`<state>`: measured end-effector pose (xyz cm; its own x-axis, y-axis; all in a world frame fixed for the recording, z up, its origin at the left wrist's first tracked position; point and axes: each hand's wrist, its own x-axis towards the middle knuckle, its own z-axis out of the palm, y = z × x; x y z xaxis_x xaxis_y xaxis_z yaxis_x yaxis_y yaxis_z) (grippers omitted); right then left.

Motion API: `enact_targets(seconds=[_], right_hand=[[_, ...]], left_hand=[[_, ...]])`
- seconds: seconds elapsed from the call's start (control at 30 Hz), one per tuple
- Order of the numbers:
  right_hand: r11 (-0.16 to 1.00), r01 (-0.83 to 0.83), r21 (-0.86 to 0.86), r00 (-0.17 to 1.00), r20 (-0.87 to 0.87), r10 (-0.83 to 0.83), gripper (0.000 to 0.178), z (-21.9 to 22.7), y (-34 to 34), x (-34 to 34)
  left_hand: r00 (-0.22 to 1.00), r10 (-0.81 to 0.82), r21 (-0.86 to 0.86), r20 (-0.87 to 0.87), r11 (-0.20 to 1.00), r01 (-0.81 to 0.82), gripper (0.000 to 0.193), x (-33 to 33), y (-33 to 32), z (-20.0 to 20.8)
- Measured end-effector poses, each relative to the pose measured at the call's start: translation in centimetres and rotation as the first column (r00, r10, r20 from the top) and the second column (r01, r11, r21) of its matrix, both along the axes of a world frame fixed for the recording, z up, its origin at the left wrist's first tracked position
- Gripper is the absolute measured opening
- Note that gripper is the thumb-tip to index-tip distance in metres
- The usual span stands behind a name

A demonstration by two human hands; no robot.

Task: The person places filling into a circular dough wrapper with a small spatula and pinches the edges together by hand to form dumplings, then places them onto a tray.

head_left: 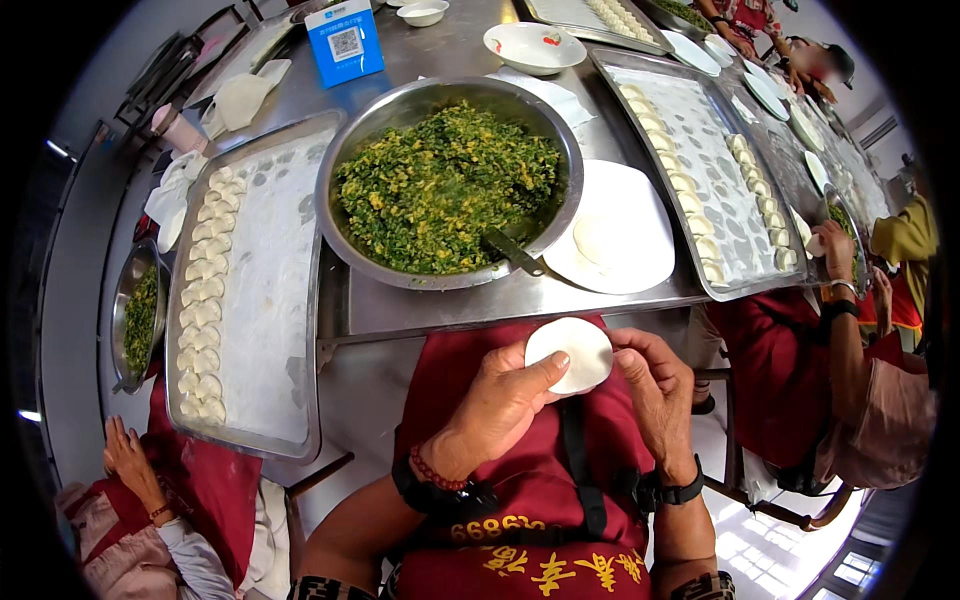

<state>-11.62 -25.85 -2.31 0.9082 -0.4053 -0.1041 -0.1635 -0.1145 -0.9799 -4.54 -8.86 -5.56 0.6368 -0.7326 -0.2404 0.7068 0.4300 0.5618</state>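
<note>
My left hand (505, 395) holds a round white dumpling wrapper (580, 345) over my lap, its thumb lying across the lower face and its fingers behind. At the wrapper's right edge, my right hand (650, 380) pinches the rim with curled fingers. Nothing lies on the wrapper. Beyond it stands a large steel bowl (335, 240) of chopped green and yellow filling (445, 185), with a metal spoon (512, 252) leaning in at its near right side. Just right of the bowl, another wrapper (603, 238) rests on a white plate (645, 265).
Rows of folded dumplings (205, 310) line a floured tray (265, 400) at left. Another tray (715, 190) with dumplings lies at right. A blue sign (345, 50) and a patterned bowl (535, 48) stand farther back. Co-workers sit on both sides, one hand (135, 465) at lower left.
</note>
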Motion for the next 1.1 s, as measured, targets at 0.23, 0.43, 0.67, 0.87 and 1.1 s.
enact_targets(seconds=[0.23,0.43,0.67,0.87,1.1], right_hand=[[0.991,-0.084,0.108,0.996,-0.008,0.086,0.013,-0.7,2.9,1.5],[0.975,-0.205,0.09,0.979,0.01,0.205,0.024,-0.4,4.4,2.9],[0.652,0.068,-0.756,0.949,0.251,0.192,0.042,1.6,3.3,7.7],[0.648,-0.069,-0.758,0.89,0.247,0.384,0.03,2.2,4.4,11.2],[0.759,-0.071,-0.647,0.903,0.282,0.325,0.012,3.7,3.9,11.4]], left_hand=[[0.995,0.078,0.127,0.06,0.988,-0.085,0.037,-0.7,2.0,0.9],[0.98,0.201,0.158,0.003,0.967,-0.199,0.036,-0.9,4.4,0.5],[0.919,0.386,0.057,-0.077,0.922,-0.382,0.039,0.1,7.7,1.9],[0.901,0.418,0.072,-0.117,0.908,-0.412,0.042,0.7,9.0,2.6],[0.889,0.415,0.026,-0.192,0.908,-0.419,0.036,1.3,9.7,2.4]])
